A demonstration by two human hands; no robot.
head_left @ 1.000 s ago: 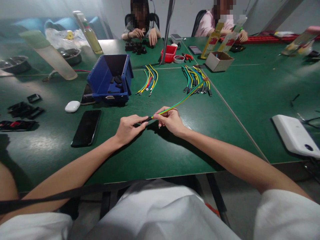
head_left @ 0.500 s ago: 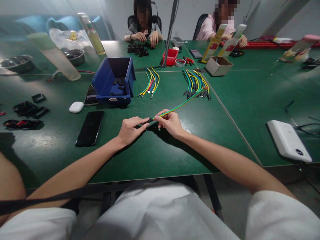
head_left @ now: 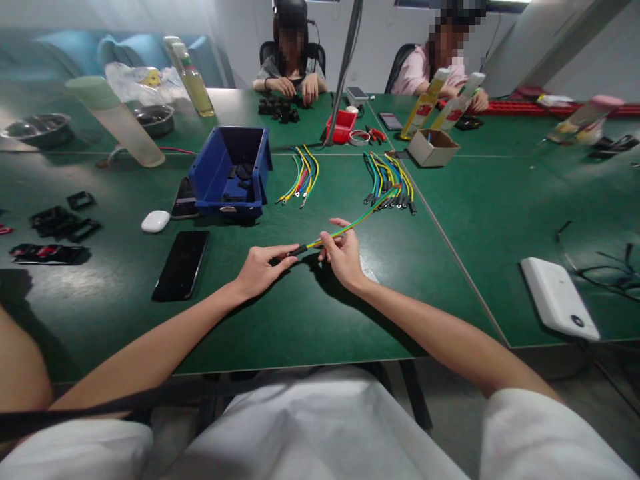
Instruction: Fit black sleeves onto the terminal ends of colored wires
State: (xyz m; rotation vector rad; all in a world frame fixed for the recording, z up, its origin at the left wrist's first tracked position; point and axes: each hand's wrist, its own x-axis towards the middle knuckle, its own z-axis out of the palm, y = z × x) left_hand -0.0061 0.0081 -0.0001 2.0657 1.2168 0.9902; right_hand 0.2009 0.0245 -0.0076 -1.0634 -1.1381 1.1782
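Both hands, left (head_left: 261,269) and right (head_left: 343,257), still pinch the yellow-green wire (head_left: 350,225) (no readable writing), now slightly farther away.

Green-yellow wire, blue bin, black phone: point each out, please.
green-yellow wire (head_left: 350,225), head view, on its striped stretch just past the right hand.
blue bin (head_left: 208,175), head view, on its left outer wall.
black phone (head_left: 181,264), head view, on the middle of its screen.

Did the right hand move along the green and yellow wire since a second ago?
Cannot tell. The right hand still pinches the green and yellow wire beside the left hand, equally far from the black phone; the camera tilted.
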